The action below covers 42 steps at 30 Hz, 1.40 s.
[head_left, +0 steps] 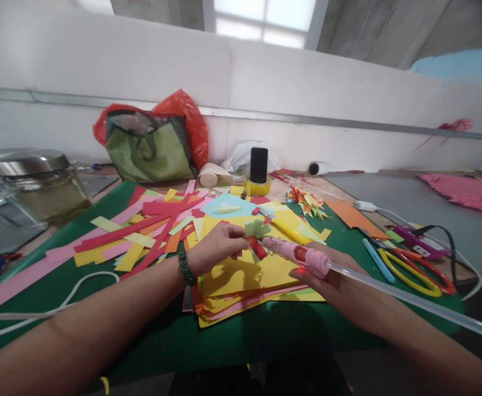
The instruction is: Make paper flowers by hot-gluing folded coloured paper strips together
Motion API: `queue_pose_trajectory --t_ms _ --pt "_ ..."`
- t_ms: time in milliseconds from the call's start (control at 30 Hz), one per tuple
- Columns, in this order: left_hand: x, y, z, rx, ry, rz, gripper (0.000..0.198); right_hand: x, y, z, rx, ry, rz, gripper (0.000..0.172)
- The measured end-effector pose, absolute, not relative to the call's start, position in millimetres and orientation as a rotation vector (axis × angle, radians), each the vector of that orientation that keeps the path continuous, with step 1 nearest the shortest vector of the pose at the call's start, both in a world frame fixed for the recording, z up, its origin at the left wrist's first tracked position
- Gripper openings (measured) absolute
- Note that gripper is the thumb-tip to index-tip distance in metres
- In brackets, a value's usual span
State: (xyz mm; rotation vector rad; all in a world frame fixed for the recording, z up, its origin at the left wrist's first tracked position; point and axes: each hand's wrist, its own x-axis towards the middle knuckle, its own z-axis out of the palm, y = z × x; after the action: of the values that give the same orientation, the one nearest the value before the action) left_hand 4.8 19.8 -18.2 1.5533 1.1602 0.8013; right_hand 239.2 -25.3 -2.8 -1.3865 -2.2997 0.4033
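My right hand is wrapped round a pink hot glue gun, with a long clear glue stick running out of its back end. The gun's tip points left at a small paper flower of green and red strips. My left hand, a green bead bracelet at its wrist, pinches this flower at its left side. Both hands are above a stack of yellow paper sheets. Whether the tip touches the paper I cannot make out.
Loose coloured paper strips cover the left. A yellow cutter knife and a finished-looking paper flower lie behind. Scissors and a purple power bank are right. A phone stands on a tape roll; a glass jar is left.
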Motion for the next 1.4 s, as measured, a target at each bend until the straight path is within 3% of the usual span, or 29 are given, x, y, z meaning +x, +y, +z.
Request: queue_pose_trajectory --t_ms 833,1400 --pt "2.9 21.5 -19.8 1.516 1.143 0.797 0.016 239.9 -24.8 -5.7 -1.378 -2.298 0.294 0.028" --pt "4.6 20.1 -17.1 1.472 1.128 0.812 0.008 242.4 -26.1 -1.1 -1.316 -2.22 0.466 0.031"
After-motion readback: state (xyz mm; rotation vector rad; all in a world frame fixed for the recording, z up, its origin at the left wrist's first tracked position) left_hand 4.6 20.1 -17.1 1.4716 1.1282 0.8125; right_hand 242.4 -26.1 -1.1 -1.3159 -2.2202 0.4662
